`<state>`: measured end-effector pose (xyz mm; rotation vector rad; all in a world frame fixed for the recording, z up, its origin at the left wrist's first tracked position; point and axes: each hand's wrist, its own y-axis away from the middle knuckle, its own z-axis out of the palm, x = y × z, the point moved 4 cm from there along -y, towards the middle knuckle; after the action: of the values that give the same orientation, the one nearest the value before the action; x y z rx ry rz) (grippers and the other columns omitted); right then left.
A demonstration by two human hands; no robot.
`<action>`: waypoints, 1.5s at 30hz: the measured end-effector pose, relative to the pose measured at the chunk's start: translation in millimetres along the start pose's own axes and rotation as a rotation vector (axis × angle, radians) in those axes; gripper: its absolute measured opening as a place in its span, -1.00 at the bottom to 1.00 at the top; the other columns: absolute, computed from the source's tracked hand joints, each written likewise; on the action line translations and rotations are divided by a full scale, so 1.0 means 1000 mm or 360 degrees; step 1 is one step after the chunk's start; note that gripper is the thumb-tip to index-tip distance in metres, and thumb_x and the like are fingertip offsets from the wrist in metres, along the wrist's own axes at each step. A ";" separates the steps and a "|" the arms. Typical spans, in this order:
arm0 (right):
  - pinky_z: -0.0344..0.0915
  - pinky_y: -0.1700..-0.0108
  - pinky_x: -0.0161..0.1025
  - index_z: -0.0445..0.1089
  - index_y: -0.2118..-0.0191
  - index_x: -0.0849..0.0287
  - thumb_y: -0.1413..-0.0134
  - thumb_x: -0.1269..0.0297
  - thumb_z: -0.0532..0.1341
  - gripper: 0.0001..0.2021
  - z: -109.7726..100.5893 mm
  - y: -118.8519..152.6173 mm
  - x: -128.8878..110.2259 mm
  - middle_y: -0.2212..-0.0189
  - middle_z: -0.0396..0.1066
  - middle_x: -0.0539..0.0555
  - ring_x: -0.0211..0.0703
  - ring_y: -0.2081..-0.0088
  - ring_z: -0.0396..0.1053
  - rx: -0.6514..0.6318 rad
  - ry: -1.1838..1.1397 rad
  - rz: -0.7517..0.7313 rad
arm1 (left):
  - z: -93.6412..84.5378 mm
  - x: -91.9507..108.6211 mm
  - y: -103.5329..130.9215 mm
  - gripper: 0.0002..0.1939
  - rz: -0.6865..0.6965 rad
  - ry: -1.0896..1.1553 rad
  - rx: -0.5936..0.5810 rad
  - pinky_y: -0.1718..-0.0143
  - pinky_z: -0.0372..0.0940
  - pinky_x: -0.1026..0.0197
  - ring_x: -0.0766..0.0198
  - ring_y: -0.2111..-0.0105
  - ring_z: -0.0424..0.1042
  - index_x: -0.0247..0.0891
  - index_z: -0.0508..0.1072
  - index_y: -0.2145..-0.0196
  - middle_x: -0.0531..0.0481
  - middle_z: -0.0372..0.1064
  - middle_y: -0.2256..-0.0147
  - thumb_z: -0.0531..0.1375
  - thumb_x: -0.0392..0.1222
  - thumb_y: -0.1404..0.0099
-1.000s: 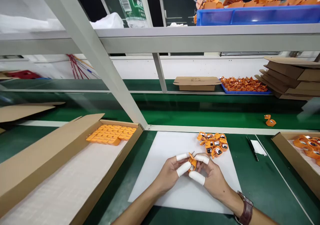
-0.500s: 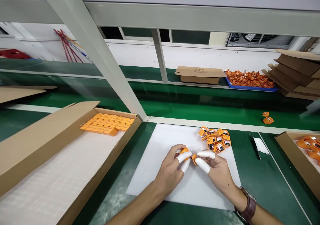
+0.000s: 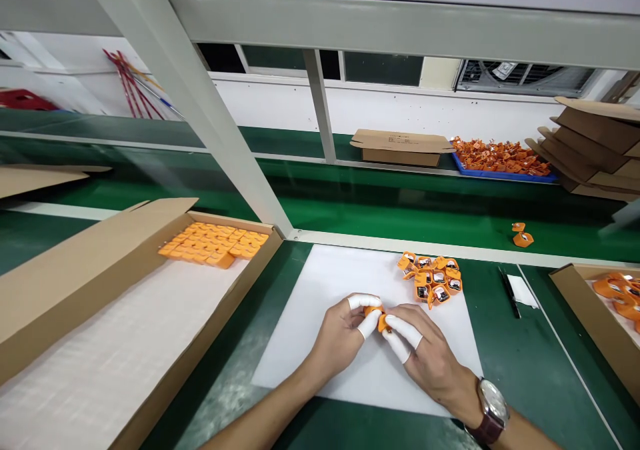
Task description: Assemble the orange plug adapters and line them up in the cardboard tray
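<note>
Over a white sheet (image 3: 300,343) on the green table, both hands hold one small orange plastic case (image 3: 373,311). My left hand (image 3: 337,337) pinches its body between thumb and index finger, both in white finger cots. My right hand (image 3: 433,353), also with white cots on its fingertips, grips the small orange lid (image 3: 383,323) of the case. Fingers cover much of the case, so I cannot tell what is inside. Just beyond the right hand lies a cluster of open orange cases (image 3: 433,279) with dark and silvery parts inside.
A long cardboard box (image 3: 260,263) at left contains rows of closed orange cases (image 3: 213,240). A pen (image 3: 509,293) lies beside a white slip (image 3: 523,291). One open case (image 3: 523,238) rests on the green belt (image 3: 400,210). Another carton (image 3: 583,303) stands at right.
My hands have drawn closer together around the case, and the right wrist has turned so the watch face shows. The lone case on the green belt has shifted left.
</note>
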<state>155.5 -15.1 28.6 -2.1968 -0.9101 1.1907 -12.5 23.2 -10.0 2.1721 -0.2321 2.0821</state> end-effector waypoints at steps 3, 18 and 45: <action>0.51 0.05 0.02 0.23 -0.28 0.08 -0.27 0.58 0.17 -0.48 -0.002 -0.006 -0.006 0.02 0.52 0.24 0.04 0.02 0.48 0.0002 0.0097 -0.0106 | 0.000 0.002 -0.001 -0.77 -0.0097 0.0119 -0.0073 0.00 0.50 0.02 0.05 0.11 0.60 -0.20 0.58 0.16 -0.07 0.62 0.13 0.31 -0.13 -0.23; 0.40 -0.11 0.01 0.27 -0.22 0.01 -0.32 0.41 0.19 -0.60 0.000 0.003 0.008 -0.07 0.39 0.20 0.00 -0.08 0.38 -0.0139 -0.0242 0.0395 | 0.003 0.013 0.002 -0.60 -0.0174 0.0243 -0.0263 -0.13 0.42 -0.02 -0.01 -0.01 0.55 -0.25 0.59 0.03 -0.14 0.56 -0.02 0.37 -0.03 -0.21; 0.40 -0.06 -0.03 0.26 -0.23 0.11 -0.21 0.18 0.28 -0.50 0.019 0.018 0.037 0.16 0.48 0.10 -0.07 0.10 0.47 -0.0278 -0.1097 0.1127 | 0.010 0.017 0.006 -0.75 -0.0029 0.0179 -0.0413 -0.07 0.45 0.08 0.07 -0.02 0.51 -0.17 0.61 0.06 -0.12 0.52 -0.05 0.31 -0.15 -0.31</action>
<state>159.8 1.7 -13.3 -2.3508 -0.4561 2.3748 -2.8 15.2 6.9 1.8963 -0.4419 2.0274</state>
